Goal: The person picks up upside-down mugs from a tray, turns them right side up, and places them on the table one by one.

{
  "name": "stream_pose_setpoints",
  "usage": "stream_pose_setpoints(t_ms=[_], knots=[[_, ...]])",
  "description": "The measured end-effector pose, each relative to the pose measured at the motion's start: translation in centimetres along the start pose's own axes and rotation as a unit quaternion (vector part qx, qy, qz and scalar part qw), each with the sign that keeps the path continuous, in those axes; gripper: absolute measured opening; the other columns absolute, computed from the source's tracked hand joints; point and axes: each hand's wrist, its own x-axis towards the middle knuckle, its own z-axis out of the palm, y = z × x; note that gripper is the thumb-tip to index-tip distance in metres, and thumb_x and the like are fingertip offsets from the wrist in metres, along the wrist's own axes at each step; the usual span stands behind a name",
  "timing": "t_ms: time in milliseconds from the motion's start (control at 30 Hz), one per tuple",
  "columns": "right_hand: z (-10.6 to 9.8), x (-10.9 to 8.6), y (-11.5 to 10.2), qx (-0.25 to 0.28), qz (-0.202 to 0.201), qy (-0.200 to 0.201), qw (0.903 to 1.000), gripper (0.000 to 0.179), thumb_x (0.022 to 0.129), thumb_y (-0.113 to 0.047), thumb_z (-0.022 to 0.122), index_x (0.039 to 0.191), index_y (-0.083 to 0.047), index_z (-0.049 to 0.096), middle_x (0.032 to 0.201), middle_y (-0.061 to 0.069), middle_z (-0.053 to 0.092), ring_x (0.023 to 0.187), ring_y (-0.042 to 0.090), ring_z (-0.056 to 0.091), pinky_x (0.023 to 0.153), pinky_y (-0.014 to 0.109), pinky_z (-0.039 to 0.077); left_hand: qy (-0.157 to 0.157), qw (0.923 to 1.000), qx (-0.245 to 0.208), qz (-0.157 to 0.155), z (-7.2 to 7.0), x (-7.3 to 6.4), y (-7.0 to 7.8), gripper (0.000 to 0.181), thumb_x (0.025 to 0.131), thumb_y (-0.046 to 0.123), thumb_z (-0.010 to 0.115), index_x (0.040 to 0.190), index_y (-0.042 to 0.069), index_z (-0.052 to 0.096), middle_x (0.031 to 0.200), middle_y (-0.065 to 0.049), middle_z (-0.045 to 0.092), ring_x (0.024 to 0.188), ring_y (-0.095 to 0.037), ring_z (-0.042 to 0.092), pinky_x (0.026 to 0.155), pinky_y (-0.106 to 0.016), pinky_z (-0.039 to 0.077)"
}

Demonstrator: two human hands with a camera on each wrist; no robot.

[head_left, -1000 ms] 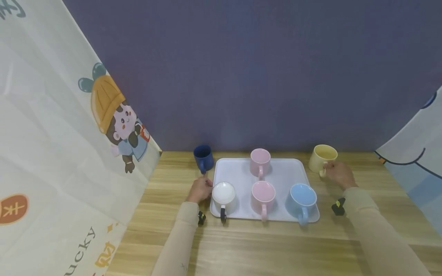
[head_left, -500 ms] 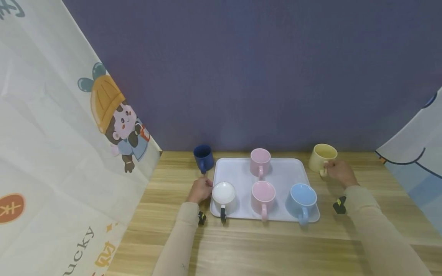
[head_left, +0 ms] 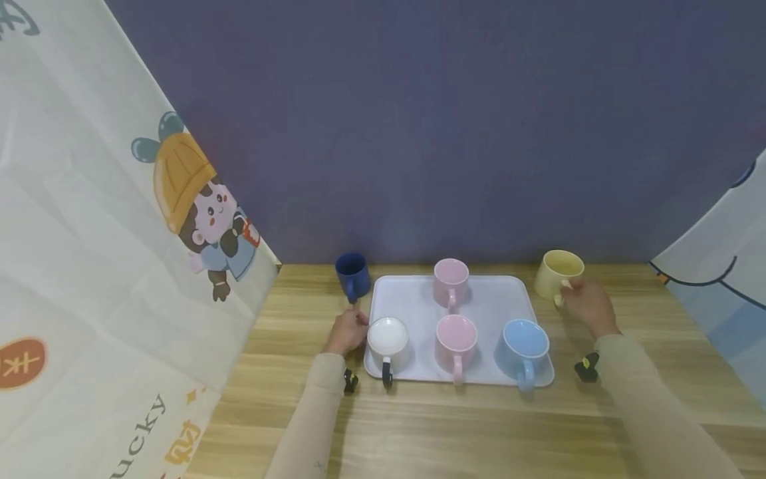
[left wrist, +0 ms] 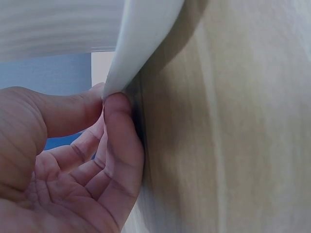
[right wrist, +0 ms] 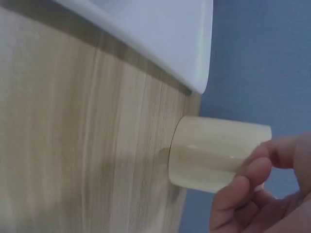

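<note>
In the head view, my left hand [head_left: 347,330] is at the left edge of a white tray [head_left: 413,299]. Thumb and index finger pinch the tray's rim [left wrist: 127,53] in the left wrist view. To the right of the tray, a yellow mug [head_left: 549,276] stands upright on the table. My right hand [head_left: 589,305] holds it by the handle, which the fingers mostly hide in the right wrist view. On the tray sit a white mug [head_left: 395,346] with a black handle, two pink mugs [head_left: 445,286] and a light blue mug [head_left: 517,352].
Behind my left hand, a dark blue mug [head_left: 354,274] stands on the wooden table [head_left: 455,432], left of the tray. A dark blue-grey panel [head_left: 419,133] rises along the table's back edge. Printed white cloth [head_left: 90,266] hangs at the left, with more cloth at the right.
My right wrist has dropped slightly while the fingers stay at the yellow mug's handle. The left hand, tray and mugs keep their places.
</note>
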Motion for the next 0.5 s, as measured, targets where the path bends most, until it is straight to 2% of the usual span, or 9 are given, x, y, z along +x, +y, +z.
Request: stream_pose_setpoints(t_ms=[100,167,267,367,500], knots=[[0.1,-1.2,-0.6,0.012,-0.003,0.01,0.9999,0.053,0.105,-0.029,0.044,0.128,0.018,0.053,0.128,0.042,0.055,0.111,0.058,0.056,0.088,0.064,0.047,0.003,1.0,0.002,0.003,0.0,-0.1,0.0,0.016,0.087,0.013,0.074,0.099,0.004,0.071,0.088,-0.012,0.073,0.074,-0.021,0.065,0.071,-0.033,0.054],[0.1,-2.2,-1.1,0.007,-0.017,0.001,0.9998,0.049,0.106,-0.028,0.045,0.124,0.017,0.055,0.119,0.039,0.06,0.106,0.054,0.059,0.085,0.059,0.049,0.004,1.0,-0.001,0.003,-0.1,-0.2,0.1,0.015,0.087,0.012,0.073,0.098,0.004,0.071,0.088,-0.013,0.072,0.074,-0.021,0.065,0.07,-0.033,0.054],[-0.1,-4.0,-2.2,-0.004,-0.038,-0.04,0.9985,0.045,0.107,-0.027,0.045,0.118,0.014,0.058,0.102,0.029,0.066,0.093,0.042,0.063,0.076,0.047,0.051,0.004,1.0,-0.004,0.003,-0.2,-0.3,0.1,0.014,0.086,0.011,0.073,0.098,0.004,0.071,0.087,-0.013,0.072,0.073,-0.022,0.065,0.069,-0.033,0.054],[-0.2,-5.6,-3.0,-0.008,-0.05,-0.08,0.9955,0.043,0.108,-0.027,0.043,0.119,0.012,0.06,0.094,0.018,0.069,0.085,0.027,0.063,0.07,0.036,0.05,0.007,0.9999,0.004,0.01,-0.2,-0.3,0.0,0.014,0.086,0.011,0.072,0.098,0.004,0.071,0.088,-0.012,0.072,0.075,-0.022,0.065,0.07,-0.034,0.055],[0.0,-7.5,-3.6,-0.003,-0.053,-0.092,0.9943,0.045,0.11,-0.032,0.041,0.121,0.007,0.06,0.09,0.011,0.068,0.079,0.017,0.059,0.065,0.03,0.048,0.011,0.9998,0.004,0.018,0.0,-0.2,-0.1,0.015,0.086,0.011,0.073,0.098,0.003,0.071,0.091,-0.013,0.073,0.08,-0.024,0.065,0.075,-0.037,0.055]])
